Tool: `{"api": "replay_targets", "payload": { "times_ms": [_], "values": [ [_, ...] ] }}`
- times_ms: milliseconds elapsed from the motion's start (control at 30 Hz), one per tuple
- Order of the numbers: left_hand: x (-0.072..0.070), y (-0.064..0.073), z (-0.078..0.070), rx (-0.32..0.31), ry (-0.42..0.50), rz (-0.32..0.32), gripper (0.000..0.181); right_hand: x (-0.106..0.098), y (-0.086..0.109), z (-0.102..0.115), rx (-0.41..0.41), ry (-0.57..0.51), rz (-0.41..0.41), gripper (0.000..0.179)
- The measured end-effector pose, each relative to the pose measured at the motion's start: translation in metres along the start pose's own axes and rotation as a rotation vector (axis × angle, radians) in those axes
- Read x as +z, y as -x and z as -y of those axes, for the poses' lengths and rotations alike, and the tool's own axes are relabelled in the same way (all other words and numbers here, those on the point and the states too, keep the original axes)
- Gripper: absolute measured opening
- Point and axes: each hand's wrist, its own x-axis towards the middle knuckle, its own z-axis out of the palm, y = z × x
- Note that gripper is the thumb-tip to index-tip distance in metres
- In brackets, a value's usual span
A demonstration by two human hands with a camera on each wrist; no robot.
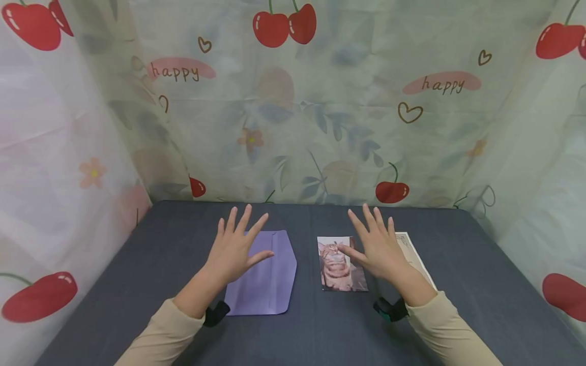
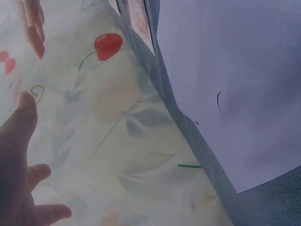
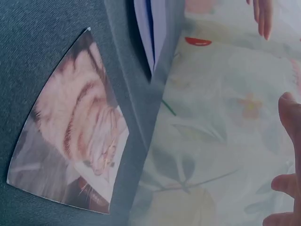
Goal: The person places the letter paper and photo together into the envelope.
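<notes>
My left hand (image 1: 232,252) hovers with spread fingers above a purple envelope (image 1: 284,274), holding nothing. The envelope lies flat, its pointed flap side toward the right; the hand and forearm cover part of its left side. My right hand (image 1: 379,250), also spread and holding nothing, is raised over the gap between a cat photo (image 1: 336,269) and a pale card (image 1: 414,259). In the right wrist view the cat photo (image 3: 77,132) lies flat on the dark cloth. Most of the pale card is hidden behind the right hand and wrist.
A dark grey cloth (image 1: 311,335) covers the table. Cherry-printed curtains hang at the back (image 1: 348,127) and on both sides. Black straps with small devices (image 1: 391,308) sit at both wrists.
</notes>
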Motion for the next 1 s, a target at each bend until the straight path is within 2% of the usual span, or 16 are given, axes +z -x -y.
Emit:
{"api": "replay_targets", "payload": {
  "times_ms": [133, 267, 400, 533, 633, 767, 900, 1000],
  "values": [
    [-0.004, 0.001, -0.001, -0.005, 0.035, 0.007, 0.077, -0.002, 0.001, 0.004, -0.026, -0.057, -0.019, 0.080],
    [-0.006, 0.002, -0.002, -0.016, 0.114, 0.027, 0.074, 0.000, 0.002, 0.012, -0.074, -0.148, -0.021, 0.075],
    [-0.004, 0.005, -0.002, -0.030, 0.199, 0.076, 0.069, 0.008, 0.002, 0.021, -0.123, -0.228, 0.003, 0.068],
    [0.003, 0.009, -0.001, -0.032, 0.244, 0.130, 0.063, 0.018, 0.002, 0.029, -0.140, -0.300, 0.033, 0.062],
    [0.009, 0.012, 0.001, -0.018, 0.260, 0.169, 0.059, 0.025, 0.001, 0.034, -0.174, -0.329, 0.037, 0.055],
    [0.019, 0.016, 0.003, 0.020, 0.304, 0.248, 0.056, 0.036, -0.001, 0.043, -0.267, -0.347, 0.044, 0.046],
    [0.027, 0.020, 0.004, 0.068, 0.353, 0.329, 0.055, 0.047, -0.002, 0.052, -0.336, -0.350, 0.088, 0.043],
    [0.032, 0.022, 0.005, 0.094, 0.376, 0.364, 0.056, 0.054, -0.003, 0.058, -0.357, -0.357, 0.127, 0.043]
  ]
}}
